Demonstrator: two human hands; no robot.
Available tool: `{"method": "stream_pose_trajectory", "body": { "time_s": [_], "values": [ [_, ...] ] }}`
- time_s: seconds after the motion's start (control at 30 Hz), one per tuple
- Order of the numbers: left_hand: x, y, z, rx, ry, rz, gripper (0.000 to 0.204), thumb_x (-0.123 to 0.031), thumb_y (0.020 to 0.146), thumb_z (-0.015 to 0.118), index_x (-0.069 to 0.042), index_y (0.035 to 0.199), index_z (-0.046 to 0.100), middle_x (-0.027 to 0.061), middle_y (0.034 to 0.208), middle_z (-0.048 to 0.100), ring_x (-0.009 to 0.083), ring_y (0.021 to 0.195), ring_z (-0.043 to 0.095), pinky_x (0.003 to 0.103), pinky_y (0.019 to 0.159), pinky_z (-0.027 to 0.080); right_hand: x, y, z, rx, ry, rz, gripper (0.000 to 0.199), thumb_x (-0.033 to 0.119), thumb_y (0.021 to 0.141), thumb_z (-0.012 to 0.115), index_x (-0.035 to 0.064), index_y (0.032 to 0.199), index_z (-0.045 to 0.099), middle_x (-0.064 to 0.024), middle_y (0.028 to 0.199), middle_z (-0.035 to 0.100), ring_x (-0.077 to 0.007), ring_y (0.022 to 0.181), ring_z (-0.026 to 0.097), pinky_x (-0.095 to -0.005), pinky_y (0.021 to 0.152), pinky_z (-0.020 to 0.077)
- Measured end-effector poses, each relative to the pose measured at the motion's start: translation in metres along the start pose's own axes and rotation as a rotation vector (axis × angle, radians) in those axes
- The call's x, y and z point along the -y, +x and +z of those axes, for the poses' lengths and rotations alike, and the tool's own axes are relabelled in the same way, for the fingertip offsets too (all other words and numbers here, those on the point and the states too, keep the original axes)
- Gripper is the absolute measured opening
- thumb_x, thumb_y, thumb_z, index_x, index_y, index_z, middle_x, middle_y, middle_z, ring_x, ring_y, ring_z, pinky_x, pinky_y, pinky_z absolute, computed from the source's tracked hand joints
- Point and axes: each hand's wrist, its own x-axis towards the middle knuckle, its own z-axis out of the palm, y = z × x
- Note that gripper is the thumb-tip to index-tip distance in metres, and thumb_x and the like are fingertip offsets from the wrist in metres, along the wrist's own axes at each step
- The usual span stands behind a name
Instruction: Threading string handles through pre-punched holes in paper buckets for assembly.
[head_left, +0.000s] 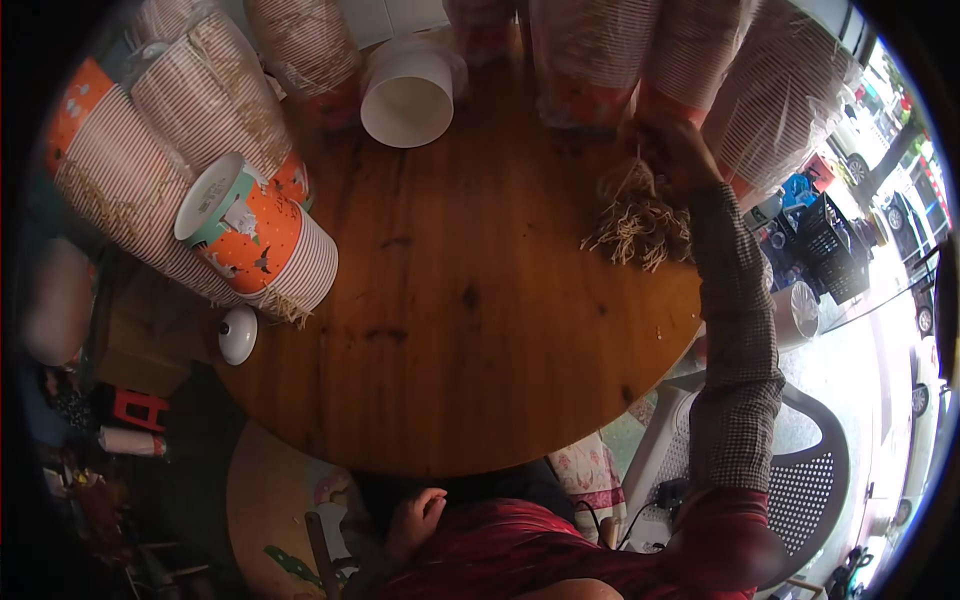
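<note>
My right hand [680, 155] reaches to the far right of the round wooden table [470, 370]. Its fingers are closed at the top of a bundle of frayed, straw-coloured strings [638, 225], whose loose ends spread over the wood. Shadow partly hides the grip. Just beyond that hand stand tall stacks of paper cups in clear plastic [690, 60]. My left hand [415, 522] rests near my lap below the table edge, fingers curled, with nothing visible in it. At left, a short stack of orange patterned paper tubs [262, 240] leans on its side, with strings showing at its lower end.
Long stacks of paper tubs [130, 180] line the table's left side. A white tub [408, 105] lies at the back, its mouth facing me. A white lid with a dark knob [238, 335] sits at the left edge. Beside my right arm is a grey plastic chair [800, 480].
</note>
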Motion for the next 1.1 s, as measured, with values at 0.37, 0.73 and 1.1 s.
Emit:
{"method": "stream_pose_trajectory", "body": {
  "time_s": [0.37, 0.73, 1.1],
  "values": [
    [-0.022, -0.02, -0.012, -0.059, -0.08, 0.163, 0.014, -0.01, 0.089, 0.062, -0.003, 0.101, 0.063, 0.0131, 0.092, 0.067, 0.0235, 0.078, 0.066, 0.03, 0.066, 0.052, 0.11, -0.024, 0.067, 0.229, 0.347, -0.577, 0.018, 0.016, 0.096, 0.055, 0.0052, 0.11, 0.058, -0.0027, 0.09, 0.06, -0.0074, 0.068, 0.052, -0.0186, 0.059, 0.0443],
    [-0.023, -0.05, -0.019, -0.026, -0.218, 0.305, 0.015, -0.009, 0.091, 0.061, -0.002, 0.104, 0.063, 0.0111, 0.092, 0.066, 0.0198, 0.082, 0.065, 0.029, 0.07, 0.052, 0.154, -0.174, 0.201, 0.413, -0.195, -0.618, 0.022, 0.015, 0.095, 0.054, 0.0062, 0.116, 0.057, -0.0016, 0.09, 0.062, -0.0073, 0.071, 0.055, -0.0181, 0.062, 0.046],
    [-0.051, -0.066, -0.055, -0.06, -0.958, 0.229, 0.043, -0.035, 0.102, 0.043, 0.004, 0.108, 0.059, 0.0078, 0.092, 0.063, 0.0139, 0.084, 0.062, 0.029, 0.079, 0.052, -0.092, -0.331, 0.318, 0.556, 0.468, 0.443, 0.013, 0.016, 0.092, 0.063, 0.0075, 0.102, 0.06, -0.005, 0.092, 0.066, -0.013, 0.082, 0.063, -0.0253, 0.076, 0.05]
  ]
}}
